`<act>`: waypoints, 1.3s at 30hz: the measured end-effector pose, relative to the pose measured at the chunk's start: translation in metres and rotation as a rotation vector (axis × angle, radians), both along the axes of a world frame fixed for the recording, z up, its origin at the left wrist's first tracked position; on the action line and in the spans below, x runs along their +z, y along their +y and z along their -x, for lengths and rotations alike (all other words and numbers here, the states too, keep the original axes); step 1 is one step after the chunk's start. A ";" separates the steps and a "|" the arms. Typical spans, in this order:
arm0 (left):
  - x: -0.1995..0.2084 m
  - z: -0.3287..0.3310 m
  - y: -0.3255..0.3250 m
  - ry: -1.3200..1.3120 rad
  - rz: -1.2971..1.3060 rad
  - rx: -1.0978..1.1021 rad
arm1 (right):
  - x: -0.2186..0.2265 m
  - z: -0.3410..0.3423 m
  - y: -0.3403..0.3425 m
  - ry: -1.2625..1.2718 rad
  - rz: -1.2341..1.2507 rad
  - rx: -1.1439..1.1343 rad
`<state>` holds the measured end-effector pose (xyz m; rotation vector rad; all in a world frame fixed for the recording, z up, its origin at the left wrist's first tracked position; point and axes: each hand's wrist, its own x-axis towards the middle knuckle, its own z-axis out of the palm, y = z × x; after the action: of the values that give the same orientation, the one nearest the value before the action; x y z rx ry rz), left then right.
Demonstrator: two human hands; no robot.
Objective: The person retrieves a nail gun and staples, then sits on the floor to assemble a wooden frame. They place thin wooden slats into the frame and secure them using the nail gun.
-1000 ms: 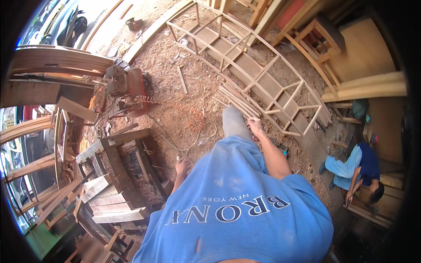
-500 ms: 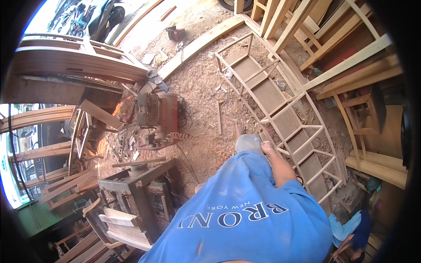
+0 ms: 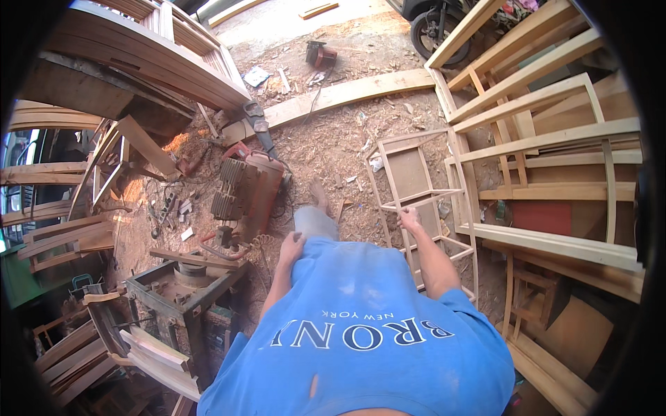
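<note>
Sawdust-strewn ground (image 3: 333, 145) carries every item shown. Largest are the stacked pale wooden frames (image 3: 548, 132) along the right side, their rails running roughly left to right, and the curved timber pieces (image 3: 139, 55) piled at the upper left. A long plank (image 3: 347, 93) lies across the top of the ground. Next in size, the slatted wooden frame (image 3: 416, 201) lies flat just right of centre, its long axis running from the person's body away toward the plank, far end pointing up and slightly left; it touches the stacked frames on its right. The right hand (image 3: 409, 220) has its fingers clamped on the frame's near cross rail. A red motor unit (image 3: 243, 194) sits left of centre, and a dark machine table (image 3: 184, 284) stands at the lower left; both are apart from the frame. The left hand (image 3: 291, 248) rests on the person's grey-clad thigh, fingers together. A small red power tool (image 3: 319, 54) lies beyond the plank.
</note>
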<state>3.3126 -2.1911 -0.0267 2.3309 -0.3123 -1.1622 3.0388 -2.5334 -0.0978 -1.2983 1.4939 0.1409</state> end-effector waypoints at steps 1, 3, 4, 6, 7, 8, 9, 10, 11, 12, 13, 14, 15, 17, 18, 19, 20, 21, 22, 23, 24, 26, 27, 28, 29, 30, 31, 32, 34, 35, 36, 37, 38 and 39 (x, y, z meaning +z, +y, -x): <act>-0.016 -0.013 -0.005 0.128 -0.027 -0.009 | -0.007 -0.020 -0.004 -0.008 -0.031 0.059; -0.043 -0.054 -0.023 0.150 0.127 0.033 | -0.020 -0.061 -0.007 0.061 -0.074 0.144; -0.046 -0.077 -0.031 0.190 0.102 0.062 | -0.023 -0.082 -0.009 0.168 -0.086 0.169; -0.043 -0.155 -0.075 0.328 0.075 -0.022 | -0.023 -0.147 -0.035 0.174 0.076 0.231; -0.036 -0.182 -0.091 0.390 0.027 -0.039 | -0.019 -0.165 -0.031 0.229 0.133 0.265; -0.028 -0.208 -0.109 0.451 -0.048 -0.046 | -0.013 -0.183 -0.034 0.324 0.189 0.311; -0.022 -0.238 -0.136 0.466 -0.024 -0.058 | -0.010 -0.214 -0.058 0.267 0.198 0.247; -0.017 -0.261 -0.157 0.487 -0.039 -0.057 | -0.006 -0.243 -0.082 0.162 0.291 0.258; -0.016 -0.276 -0.173 0.515 -0.062 -0.058 | -0.003 -0.269 -0.104 0.108 0.352 0.253; -0.021 -0.285 -0.188 0.541 -0.075 -0.083 | 0.000 -0.293 -0.129 0.030 0.347 0.248; -0.032 -0.291 -0.200 0.570 -0.087 -0.106 | 0.002 -0.316 -0.151 -0.047 0.344 0.231; -0.048 -0.299 -0.213 0.584 -0.078 -0.112 | 0.002 -0.340 -0.169 -0.022 0.316 0.251; -0.067 -0.300 -0.222 0.539 -0.045 -0.266 | 0.001 -0.366 -0.192 -0.021 0.306 0.270; -0.106 -0.289 -0.234 0.357 0.028 -0.553 | -0.002 -0.410 -0.228 0.011 0.254 0.332; -0.121 -0.287 -0.239 0.253 0.059 -0.683 | -0.006 -0.432 -0.247 0.040 0.214 0.372; -0.132 -0.290 -0.245 0.399 0.033 -0.530 | -0.011 -0.457 -0.270 0.092 0.178 0.407; -0.138 -0.295 -0.252 0.542 0.007 -0.373 | -0.017 -0.484 -0.297 0.092 0.195 0.473; -0.139 -0.302 -0.260 0.690 -0.024 -0.212 | -0.026 -0.508 -0.322 0.118 0.207 0.537; -0.136 -0.310 -0.272 0.844 -0.107 -0.042 | -0.037 -0.532 -0.345 0.161 0.209 0.599; -0.124 -0.310 -0.284 0.741 -0.046 0.086 | -0.054 -0.561 -0.372 0.231 0.153 0.587; -0.113 -0.315 -0.304 0.664 -0.184 0.114 | -0.076 -0.593 -0.395 0.235 0.129 0.613; -0.099 -0.323 -0.355 0.613 -0.317 0.134 | -0.138 -0.658 -0.450 0.271 0.089 0.659; -0.097 -0.323 -0.386 0.578 -0.420 0.073 | -0.180 -0.690 -0.476 0.284 0.132 0.753; -0.101 -0.322 -0.416 0.567 -0.540 -0.001 | -0.230 -0.719 -0.511 0.218 0.182 0.898; -0.102 -0.324 -0.433 0.584 -0.544 -0.009 | -0.278 -0.740 -0.529 0.222 0.164 1.011; -0.106 -0.323 -0.454 0.629 -0.559 -0.014 | -0.326 -0.763 -0.550 0.209 0.220 1.053; -0.123 -0.322 -0.480 0.615 -0.540 -0.004 | -0.372 -0.787 -0.567 0.254 0.237 1.106; -0.144 -0.323 -0.504 0.665 -0.534 -0.016 | -0.416 -0.810 -0.584 0.342 0.205 1.188; -0.155 -0.324 -0.527 0.708 -0.546 -0.069 | -0.483 -0.837 -0.604 0.397 0.286 1.431; -0.166 -0.326 -0.541 0.771 -0.561 -0.077 | -0.511 -0.850 -0.612 0.511 0.265 1.546; -0.176 -0.328 -0.550 0.796 -0.564 -0.085 | -0.533 -0.859 -0.614 0.516 0.256 1.631; -0.183 -0.329 -0.558 0.819 -0.564 -0.090 | -0.553 -0.867 -0.615 0.560 0.233 1.720; -0.188 -0.329 -0.566 0.845 -0.559 -0.090 | -0.568 -0.870 -0.614 0.620 0.222 1.820; -0.192 -0.328 -0.572 0.850 -0.554 -0.079 | -0.578 -0.868 -0.610 0.603 0.227 1.781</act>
<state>3.6406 -2.7628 -0.2190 1.9756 0.2626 -2.3594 3.9066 -3.1439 -0.6762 -2.5429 0.2954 1.6135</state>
